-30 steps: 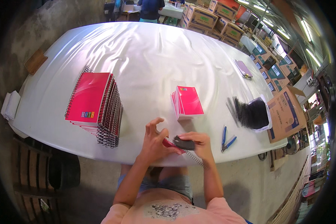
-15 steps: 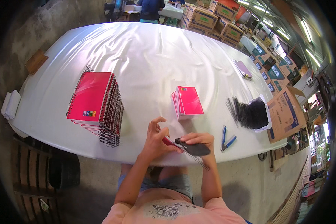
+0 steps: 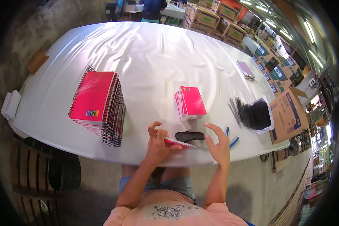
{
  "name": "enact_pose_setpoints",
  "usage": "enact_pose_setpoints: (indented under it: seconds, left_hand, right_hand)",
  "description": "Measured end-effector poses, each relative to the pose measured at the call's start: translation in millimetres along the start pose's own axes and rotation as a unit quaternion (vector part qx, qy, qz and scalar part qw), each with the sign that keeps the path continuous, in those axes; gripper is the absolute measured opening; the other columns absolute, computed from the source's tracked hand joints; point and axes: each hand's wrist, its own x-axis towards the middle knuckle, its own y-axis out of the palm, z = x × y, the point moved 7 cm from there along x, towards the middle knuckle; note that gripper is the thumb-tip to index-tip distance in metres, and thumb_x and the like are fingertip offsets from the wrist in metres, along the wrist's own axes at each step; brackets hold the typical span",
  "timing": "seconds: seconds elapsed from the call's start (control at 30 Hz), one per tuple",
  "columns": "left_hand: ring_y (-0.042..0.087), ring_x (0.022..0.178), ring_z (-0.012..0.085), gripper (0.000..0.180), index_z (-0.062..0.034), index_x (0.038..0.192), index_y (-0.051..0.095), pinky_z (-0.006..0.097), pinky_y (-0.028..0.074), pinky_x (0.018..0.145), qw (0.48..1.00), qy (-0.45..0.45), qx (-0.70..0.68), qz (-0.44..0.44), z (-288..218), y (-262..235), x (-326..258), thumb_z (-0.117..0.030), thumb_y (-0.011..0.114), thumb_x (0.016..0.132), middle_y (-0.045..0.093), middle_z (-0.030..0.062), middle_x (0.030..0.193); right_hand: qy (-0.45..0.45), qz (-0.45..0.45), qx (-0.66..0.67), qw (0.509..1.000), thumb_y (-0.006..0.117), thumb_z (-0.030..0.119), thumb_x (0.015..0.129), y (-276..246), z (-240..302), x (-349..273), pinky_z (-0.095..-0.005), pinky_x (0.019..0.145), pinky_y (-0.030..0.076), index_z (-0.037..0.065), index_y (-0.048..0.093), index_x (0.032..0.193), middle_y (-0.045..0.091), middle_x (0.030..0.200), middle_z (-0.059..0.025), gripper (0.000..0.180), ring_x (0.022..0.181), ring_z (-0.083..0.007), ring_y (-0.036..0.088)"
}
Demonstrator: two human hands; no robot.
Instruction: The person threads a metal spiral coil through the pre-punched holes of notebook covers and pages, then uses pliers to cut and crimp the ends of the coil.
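Note:
My left hand point(image 3: 157, 146) grips a small red notebook point(image 3: 170, 141) on edge near the table's front. A wire spiral coil point(image 3: 200, 148) runs along the notebook's edge, its loose end sticking out to the right. Beside that end, my right hand point(image 3: 220, 147) has thumb and fingers spread, with nothing held between them. A dark, flat, elongated pad point(image 3: 189, 136) lies on the table just behind the notebook. Blue-handled pliers point(image 3: 234, 142) are partly hidden by my right hand. Further back stands a small stack of red notebooks point(image 3: 192, 101) without coils.
A tall stack of spiral-bound red notebooks point(image 3: 92, 94) stands at left on the white-covered table point(image 3: 147, 67). Black coils point(image 3: 254, 115) lie at right, beside an open carton point(image 3: 288, 116). A purple item point(image 3: 245, 70) sits far right. A person point(image 3: 152, 9) is beyond the table.
My right hand has let go of the dark pad, which now lies on the table, and its fingers have spread. My left hand keeps holding the notebook.

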Motion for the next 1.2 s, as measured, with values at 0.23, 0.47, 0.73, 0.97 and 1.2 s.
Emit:
enact_pose_setpoints:
  seconds: [0.23,0.47,0.73,0.97,1.2]
  left_hand:
    - [0.048,0.084,0.0295,0.054,-0.0039,0.09,0.044,0.041,0.046,0.066,0.999,0.019,0.033,-0.021,-2.0,9.5,-5.6,-0.021,0.085,0.061,0.033,0.016,0.113]
    - [0.048,0.082,0.0305,0.047,-0.0046,0.09,0.044,0.041,0.044,0.062,0.998,0.04,0.038,-0.013,0.2,7.7,-7.9,-0.01,0.08,0.061,0.035,0.0179,0.113]
    - [0.05,0.079,0.0341,0.036,-0.0024,0.088,0.042,0.04,0.043,0.053,0.998,0.053,-0.007,0.037,-2.5,11.4,3.4,0.0,0.069,0.063,0.037,0.0205,0.105]
    - [0.049,0.067,0.0322,0.037,-0.001,0.088,0.041,0.041,0.045,0.059,0.998,0.057,0.041,-0.002,-5.0,15.8,-5.7,0.005,0.068,0.063,0.035,0.0206,0.109]
    - [0.049,0.079,0.0345,0.046,-0.0017,0.089,0.039,0.042,0.046,0.064,0.998,0.043,0.017,0.036,-3.5,9.9,-5.4,-0.004,0.076,0.063,0.035,0.0201,0.105]
  right_hand:
    - [-0.144,0.073,-0.187,0.969,0.068,0.016,0.078,74.1,34.2,-17.4,-0.0479,0.097,0.03,0.012,0.061,0.091,0.063,0.095,0.0016,0.016,0.095,-0.0138,0.059]
    - [-0.176,0.08,-0.228,0.954,0.067,0.02,0.081,80.4,42.4,-15.2,-0.0567,0.102,0.02,0.011,0.064,0.088,0.065,0.088,-0.0002,0.012,0.096,-0.0159,0.06]
    - [-0.121,0.13,-0.227,0.958,0.064,0.032,0.083,86.2,29.8,-13.2,-0.0594,0.098,0.023,0.009,0.064,0.09,0.065,0.087,-0.0027,0.023,0.097,-0.0187,0.06]
    - [-0.102,0.059,-0.211,0.97,0.062,0.031,0.081,84.3,42.5,-13.6,-0.0589,0.091,0.029,0.01,0.065,0.074,0.065,0.074,-0.0026,0.023,0.086,-0.0182,0.062]
    - [0.012,0.112,-0.139,0.984,0.062,0.026,0.079,72.5,30.1,-8.7,-0.049,0.093,0.033,0.009,0.068,0.085,0.064,0.07,-0.0034,0.019,0.073,-0.0202,0.063]
